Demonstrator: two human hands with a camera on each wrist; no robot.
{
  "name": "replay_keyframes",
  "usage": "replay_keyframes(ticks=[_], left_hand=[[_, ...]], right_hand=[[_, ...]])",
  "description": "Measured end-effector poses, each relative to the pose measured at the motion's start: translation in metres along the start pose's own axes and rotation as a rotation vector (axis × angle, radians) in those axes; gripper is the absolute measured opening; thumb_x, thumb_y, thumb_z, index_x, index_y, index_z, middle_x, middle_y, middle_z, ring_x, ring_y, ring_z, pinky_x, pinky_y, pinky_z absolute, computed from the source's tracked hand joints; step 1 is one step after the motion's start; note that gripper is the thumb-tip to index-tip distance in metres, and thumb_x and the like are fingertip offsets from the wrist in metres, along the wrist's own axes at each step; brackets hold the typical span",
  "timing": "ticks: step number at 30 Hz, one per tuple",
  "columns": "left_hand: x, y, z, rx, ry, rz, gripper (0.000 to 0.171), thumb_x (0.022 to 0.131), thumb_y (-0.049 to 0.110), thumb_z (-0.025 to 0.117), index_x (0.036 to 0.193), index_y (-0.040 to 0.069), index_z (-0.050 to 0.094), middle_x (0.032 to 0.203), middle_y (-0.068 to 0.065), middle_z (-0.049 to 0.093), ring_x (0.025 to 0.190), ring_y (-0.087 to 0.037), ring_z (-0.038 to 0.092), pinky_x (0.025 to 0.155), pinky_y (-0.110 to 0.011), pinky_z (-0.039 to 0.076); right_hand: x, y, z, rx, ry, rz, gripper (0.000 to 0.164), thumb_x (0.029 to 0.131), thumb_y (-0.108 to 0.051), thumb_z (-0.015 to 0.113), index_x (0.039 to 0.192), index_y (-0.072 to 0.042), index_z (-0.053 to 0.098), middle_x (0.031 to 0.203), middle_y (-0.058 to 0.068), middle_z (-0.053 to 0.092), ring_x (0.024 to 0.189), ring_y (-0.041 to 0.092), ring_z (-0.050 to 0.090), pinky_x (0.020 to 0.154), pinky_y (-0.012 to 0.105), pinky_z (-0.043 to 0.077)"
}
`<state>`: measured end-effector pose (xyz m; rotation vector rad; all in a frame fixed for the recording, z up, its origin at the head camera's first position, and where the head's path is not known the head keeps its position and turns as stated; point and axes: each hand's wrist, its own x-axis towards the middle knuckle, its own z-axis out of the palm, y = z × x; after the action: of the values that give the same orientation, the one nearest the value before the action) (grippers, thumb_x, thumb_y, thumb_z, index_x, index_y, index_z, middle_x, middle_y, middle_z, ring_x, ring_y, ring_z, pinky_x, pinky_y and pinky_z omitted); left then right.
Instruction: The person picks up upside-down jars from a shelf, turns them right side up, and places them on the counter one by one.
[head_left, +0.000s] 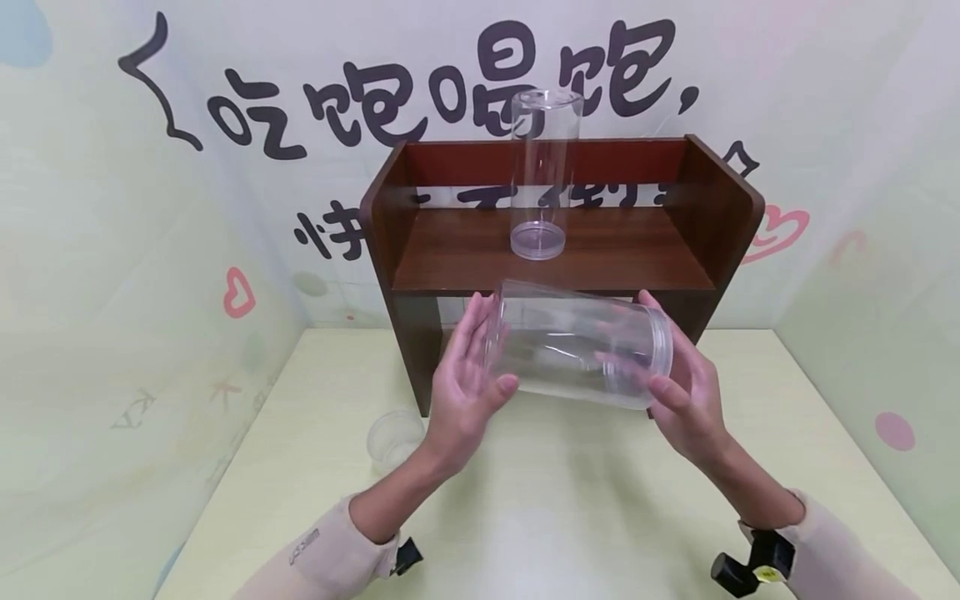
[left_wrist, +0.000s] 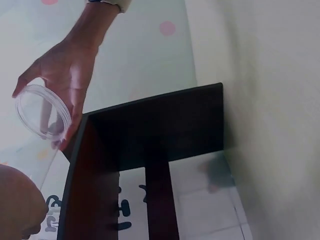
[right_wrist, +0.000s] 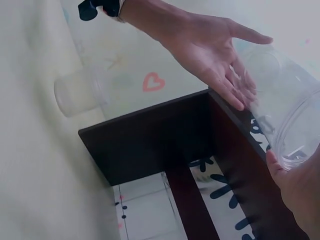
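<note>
A clear plastic jar (head_left: 570, 350) lies sideways in the air between both hands, in front of the shelf, its ringed end to the right. My left hand (head_left: 459, 400) supports the plain end, its fingers nearly straight and the thumb spread apart, as the right wrist view also shows. With thumb and fingers around the rim, my right hand (head_left: 693, 396) grips the ringed end. Seen from the left wrist, the jar's ringed rim (left_wrist: 62, 112) sits between that hand's thumb and fingers. Another tall clear jar (head_left: 542, 187) stands on the upper shelf board, ringed end down.
A dark brown wooden shelf (head_left: 450, 258) stands at the back of the pale table (head_left: 525, 542). Left of it, partly behind my left forearm, is a shorter clear container (head_left: 393, 437). Printed fabric walls (head_left: 150, 333) enclose the back and sides.
</note>
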<state>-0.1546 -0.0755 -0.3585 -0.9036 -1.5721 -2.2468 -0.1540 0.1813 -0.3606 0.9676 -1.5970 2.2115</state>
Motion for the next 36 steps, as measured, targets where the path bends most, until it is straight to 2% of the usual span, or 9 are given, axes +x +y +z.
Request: replay_keyframes(ticks=[6, 10, 14, 18, 22, 25, 28, 31, 36], left_hand=[[0.000, 0.003, -0.015, 0.164, -0.114, -0.035, 0.114, 0.091, 0.050, 0.083, 0.169, 0.003, 0.014, 0.172, -0.014, 0.030, 0.160, -0.025, 0.029, 0.129, -0.035, 0.025], [0.008, 0.015, -0.026, 0.336, -0.162, 0.007, 0.108, 0.094, 0.056, 0.076, 0.169, 0.003, 0.017, 0.173, -0.013, 0.030, 0.161, -0.022, 0.027, 0.130, -0.038, 0.023], [0.022, 0.035, -0.034, 0.524, -0.166, 0.051, 0.105, 0.096, 0.068, 0.064, 0.169, 0.007, 0.020, 0.174, -0.008, 0.030, 0.161, -0.018, 0.026, 0.131, -0.044, 0.023], [0.041, 0.055, -0.042, 0.727, -0.179, 0.174, 0.102, 0.097, 0.075, 0.053, 0.168, 0.007, 0.025, 0.172, -0.004, 0.033, 0.159, -0.019, 0.029, 0.130, -0.052, 0.024], [0.059, 0.073, -0.046, 0.898, -0.177, 0.348, 0.098, 0.101, 0.073, 0.046, 0.163, -0.002, 0.033, 0.169, -0.013, 0.038, 0.156, -0.025, 0.035, 0.128, -0.051, 0.030], [0.071, 0.086, -0.048, 1.049, -0.147, 0.397, 0.097, 0.102, 0.074, 0.040, 0.162, -0.002, 0.035, 0.167, -0.016, 0.040, 0.154, -0.026, 0.039, 0.123, -0.050, 0.039], [0.085, 0.097, -0.053, 1.220, -0.163, 0.364, 0.098, 0.101, 0.077, 0.037, 0.164, 0.001, 0.034, 0.167, -0.015, 0.040, 0.154, -0.026, 0.038, 0.125, -0.048, 0.036], [0.101, 0.105, -0.061, 1.349, -0.231, 0.308, 0.095, 0.101, 0.070, 0.048, 0.165, 0.003, 0.033, 0.169, -0.016, 0.038, 0.157, -0.029, 0.035, 0.131, -0.043, 0.024], [0.125, 0.114, -0.070, 1.503, -0.313, 0.196, 0.091, 0.100, 0.056, 0.064, 0.167, 0.005, 0.030, 0.170, -0.016, 0.034, 0.159, -0.031, 0.030, 0.134, -0.040, 0.014]], right_hand=[[0.000, -0.009, -0.015, -0.164, -0.039, -0.055, 0.073, 0.095, -0.006, 0.063, 0.162, 0.005, 0.036, 0.151, 0.018, 0.059, 0.113, 0.027, 0.076, 0.097, 0.034, 0.060], [-0.001, -0.018, -0.022, -0.304, -0.024, -0.011, 0.076, 0.090, -0.003, 0.062, 0.162, -0.001, 0.039, 0.151, 0.014, 0.060, 0.112, 0.019, 0.076, 0.092, 0.027, 0.061], [0.000, -0.027, -0.029, -0.426, -0.055, 0.031, 0.084, 0.084, 0.005, 0.063, 0.163, -0.004, 0.038, 0.155, 0.013, 0.056, 0.124, 0.016, 0.068, 0.092, 0.022, 0.059], [0.005, -0.033, -0.038, -0.439, -0.160, 0.012, 0.089, 0.079, 0.016, 0.064, 0.162, 0.006, 0.034, 0.157, 0.020, 0.051, 0.129, 0.021, 0.062, 0.103, 0.023, 0.054], [0.006, -0.037, -0.046, -0.512, -0.227, -0.001, 0.096, 0.073, 0.023, 0.068, 0.161, 0.008, 0.035, 0.156, 0.019, 0.050, 0.129, 0.019, 0.060, 0.109, 0.021, 0.049], [0.006, -0.038, -0.051, -0.593, -0.266, -0.027, 0.099, 0.068, 0.024, 0.073, 0.160, 0.007, 0.037, 0.155, 0.019, 0.051, 0.131, 0.020, 0.056, 0.106, 0.019, 0.051], [0.006, -0.037, -0.056, -0.660, -0.315, -0.067, 0.103, 0.064, 0.023, 0.079, 0.158, 0.007, 0.040, 0.153, 0.020, 0.054, 0.132, 0.019, 0.054, 0.102, 0.017, 0.053], [0.007, -0.038, -0.061, -0.716, -0.367, -0.088, 0.106, 0.062, 0.021, 0.084, 0.158, 0.007, 0.042, 0.152, 0.022, 0.055, 0.128, 0.018, 0.056, 0.101, 0.017, 0.054], [0.007, -0.044, -0.070, -0.962, -0.407, -0.088, 0.107, 0.063, 0.003, 0.094, 0.158, -0.005, 0.048, 0.153, 0.010, 0.057, 0.121, 0.010, 0.058, 0.097, 0.011, 0.051]])
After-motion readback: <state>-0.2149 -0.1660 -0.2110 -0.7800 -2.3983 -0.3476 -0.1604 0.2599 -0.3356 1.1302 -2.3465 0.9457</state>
